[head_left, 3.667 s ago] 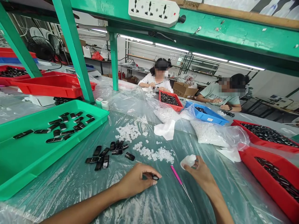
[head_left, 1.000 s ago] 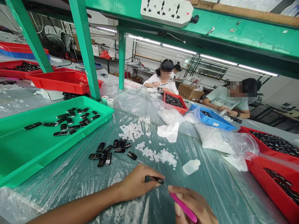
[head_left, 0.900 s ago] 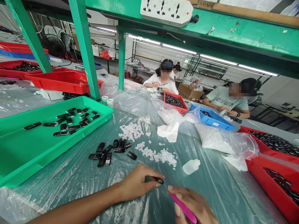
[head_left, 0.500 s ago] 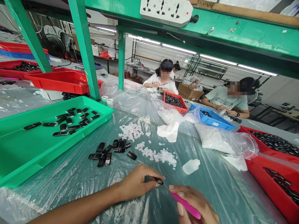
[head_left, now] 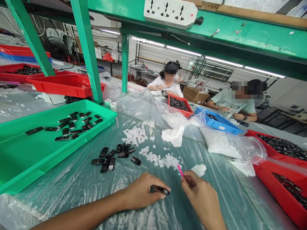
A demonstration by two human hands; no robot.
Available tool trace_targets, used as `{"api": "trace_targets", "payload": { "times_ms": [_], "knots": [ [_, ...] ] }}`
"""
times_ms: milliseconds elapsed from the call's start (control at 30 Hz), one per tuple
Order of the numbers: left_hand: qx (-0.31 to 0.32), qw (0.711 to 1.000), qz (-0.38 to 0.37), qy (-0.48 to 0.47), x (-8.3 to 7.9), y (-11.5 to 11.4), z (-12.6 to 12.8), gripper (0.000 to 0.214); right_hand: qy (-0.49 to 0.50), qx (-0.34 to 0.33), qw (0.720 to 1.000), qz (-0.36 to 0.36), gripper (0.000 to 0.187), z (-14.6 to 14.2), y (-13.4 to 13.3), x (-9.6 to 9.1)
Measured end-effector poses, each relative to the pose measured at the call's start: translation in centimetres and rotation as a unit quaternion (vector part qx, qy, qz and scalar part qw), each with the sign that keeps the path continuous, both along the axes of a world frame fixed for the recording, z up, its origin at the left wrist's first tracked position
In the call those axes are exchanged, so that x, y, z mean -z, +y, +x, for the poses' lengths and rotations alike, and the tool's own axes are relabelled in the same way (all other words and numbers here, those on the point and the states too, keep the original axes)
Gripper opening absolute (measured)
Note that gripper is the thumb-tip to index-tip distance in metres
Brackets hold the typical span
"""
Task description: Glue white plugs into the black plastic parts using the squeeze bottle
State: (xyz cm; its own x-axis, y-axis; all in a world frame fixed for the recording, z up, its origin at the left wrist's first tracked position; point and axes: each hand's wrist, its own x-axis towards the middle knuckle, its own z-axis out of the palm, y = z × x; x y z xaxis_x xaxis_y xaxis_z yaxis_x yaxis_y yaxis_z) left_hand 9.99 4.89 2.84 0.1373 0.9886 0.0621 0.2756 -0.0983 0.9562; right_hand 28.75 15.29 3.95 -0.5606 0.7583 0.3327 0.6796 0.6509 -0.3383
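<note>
My left hand (head_left: 146,191) pinches a small black plastic piece (head_left: 164,190) between thumb and fingertips; a pale round spot shows at its end. To the right, my right hand (head_left: 201,195) is closed on a pink-handled tool (head_left: 180,171), whose handle points up and away over the table. The tool's thin metal part is hidden by the fingers. Beyond my hands lie small white pieces (head_left: 170,160) in loose heaps. A cluster of black casings (head_left: 111,164) sits up and left of my left hand. Partly behind my right hand is a translucent white bottle-like thing (head_left: 200,170).
At left stands a green tray (head_left: 14,174) with several black casings. Red trays (head_left: 268,188) of black parts line the right edge. Bags of white pieces (head_left: 219,142) and a blue tray (head_left: 230,128) stand farther back. Two people work across the table; a green frame crosses overhead.
My right hand has drawn the tool off the black piece and turned, so the pink handle now points away from me. My left hand still holds the piece, slightly lower.
</note>
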Motion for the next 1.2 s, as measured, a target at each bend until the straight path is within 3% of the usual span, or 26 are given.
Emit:
{"api": "trace_targets", "payload": {
  "times_ms": [133, 233, 333, 433, 600, 700, 867, 1067, 1200],
  "knots": [
    [-0.001, 1.0, -0.004, 0.018, -0.2, -0.1, 0.0, 0.028, -0.157, 0.021, 0.987, 0.021, 0.017, 0.6, 0.8, 1.2],
    [-0.012, 1.0, 0.002, 0.011, -0.1, 0.0, 0.1, 0.027, -0.18, 0.019, 0.983, 0.008, 0.025, 1.5, 1.4, 1.4],
    [-0.072, 0.997, 0.015, -0.014, 0.3, 0.2, 0.0, 0.024, -0.157, 0.028, 0.987, 0.016, 0.04, 1.5, 1.5, 0.8],
    [-0.15, 0.988, 0.03, -0.034, 0.7, 0.7, -0.4, 0.021, -0.089, 0.019, 0.996, 0.012, 0.033, 0.1, 1.1, 0.6],
    [-0.205, 0.975, 0.05, -0.073, 0.9, 1.2, -1.3, 0.022, 0.026, -0.146, 0.988, 0.031, 0.016, -3.2, 0.8, 2.0],
    [-0.207, 0.973, 0.062, -0.078, 0.9, 1.3, -1.5, 0.02, 0.024, -0.185, 0.982, 0.035, 0.019, -4.1, 0.9, 2.4],
    [-0.208, 0.97, 0.058, -0.113, 0.9, 1.4, -1.7, 0.019, 0.008, -0.185, 0.982, 0.028, 0.023, -4.4, 0.7, 2.1],
    [-0.183, 0.972, 0.059, -0.135, 1.4, 1.5, -1.6, 0.02, -0.019, -0.154, 0.988, 0.025, 0.012, -6.1, 1.0, 2.7],
    [-0.146, 0.976, 0.046, -0.155, 1.8, 1.6, -1.3, 0.023, -0.004, -0.13, 0.991, 0.02, 0.014, -7.1, 1.4, 3.3]
  ]
}}
